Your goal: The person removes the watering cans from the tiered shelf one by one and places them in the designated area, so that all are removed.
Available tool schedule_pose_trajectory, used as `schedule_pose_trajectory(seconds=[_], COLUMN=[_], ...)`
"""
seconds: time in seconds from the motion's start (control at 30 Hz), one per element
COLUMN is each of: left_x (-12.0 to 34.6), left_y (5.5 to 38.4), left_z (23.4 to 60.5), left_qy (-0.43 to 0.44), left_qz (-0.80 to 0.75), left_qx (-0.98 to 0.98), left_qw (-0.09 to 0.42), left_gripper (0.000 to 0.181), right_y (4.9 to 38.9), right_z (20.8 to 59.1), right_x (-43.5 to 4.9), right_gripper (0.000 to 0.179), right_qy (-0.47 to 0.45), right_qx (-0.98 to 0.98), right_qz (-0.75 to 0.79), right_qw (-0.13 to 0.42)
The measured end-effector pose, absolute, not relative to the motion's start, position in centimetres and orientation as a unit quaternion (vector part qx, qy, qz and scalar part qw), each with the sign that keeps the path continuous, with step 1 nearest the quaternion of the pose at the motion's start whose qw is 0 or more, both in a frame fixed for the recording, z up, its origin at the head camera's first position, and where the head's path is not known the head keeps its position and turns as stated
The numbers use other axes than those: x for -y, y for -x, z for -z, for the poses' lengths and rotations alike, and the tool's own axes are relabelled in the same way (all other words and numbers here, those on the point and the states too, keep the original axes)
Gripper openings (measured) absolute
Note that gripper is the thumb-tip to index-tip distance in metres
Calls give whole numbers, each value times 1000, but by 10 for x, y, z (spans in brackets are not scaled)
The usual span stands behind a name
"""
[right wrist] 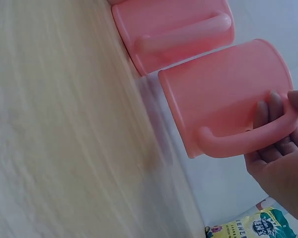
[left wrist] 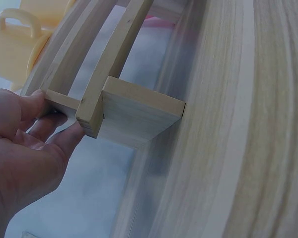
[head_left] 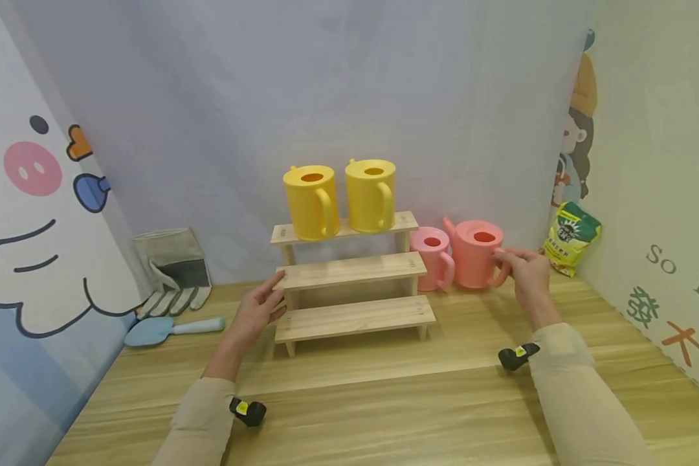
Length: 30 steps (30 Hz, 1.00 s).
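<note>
My right hand (head_left: 529,275) grips the handle of a pink watering can (head_left: 470,264) with fingers and thumb. In the right wrist view a gap shows between that can's base and the table. A second pink watering can (right wrist: 175,34) stands just left of it, beside a three-tier wooden stand (head_left: 349,270). My left hand (left wrist: 27,148) holds the stand's left end, thumb on the middle tier and fingers below. Two yellow watering cans, the left one (head_left: 310,210) and the right one (head_left: 366,202), stand side by side on the top tier, handles facing me.
A light blue hand trowel (head_left: 157,331) lies on the table at left. Behind it a pair of work gloves (head_left: 177,265) leans on the curtain. A green and yellow packet (head_left: 569,238) leans in the right back corner. Printed panels border both sides of the wood-grain table (head_left: 373,421).
</note>
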<state>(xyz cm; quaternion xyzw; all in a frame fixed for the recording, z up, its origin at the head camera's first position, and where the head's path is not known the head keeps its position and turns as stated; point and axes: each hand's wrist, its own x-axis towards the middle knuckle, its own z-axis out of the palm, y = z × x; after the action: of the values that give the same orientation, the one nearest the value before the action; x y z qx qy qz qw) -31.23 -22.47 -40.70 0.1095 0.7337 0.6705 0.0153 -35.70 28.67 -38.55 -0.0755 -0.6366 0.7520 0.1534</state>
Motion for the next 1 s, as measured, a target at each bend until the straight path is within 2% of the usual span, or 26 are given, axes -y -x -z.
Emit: schedule_pose_trajectory(seconds=[0.13, 0.43, 1.0], left_x=[224, 224, 224], left_y=[312, 312, 311], left_z=[406, 406, 405], left_qy=[-108, -108, -108], left_qz=[-668, -664, -666], left_qx=[-736, -740, -738], left_qw=[13, 18, 17], left_gripper=[52, 52, 52], right_y=[358, 362, 366], right_z=[388, 395, 402], right_x=[-285, -281, -277], right_gripper=[22, 12, 6], right_qy=[79, 89, 68], right_qx=[664, 681, 645], right_qz=[-729, -712, -749], right_qw=[145, 145, 136])
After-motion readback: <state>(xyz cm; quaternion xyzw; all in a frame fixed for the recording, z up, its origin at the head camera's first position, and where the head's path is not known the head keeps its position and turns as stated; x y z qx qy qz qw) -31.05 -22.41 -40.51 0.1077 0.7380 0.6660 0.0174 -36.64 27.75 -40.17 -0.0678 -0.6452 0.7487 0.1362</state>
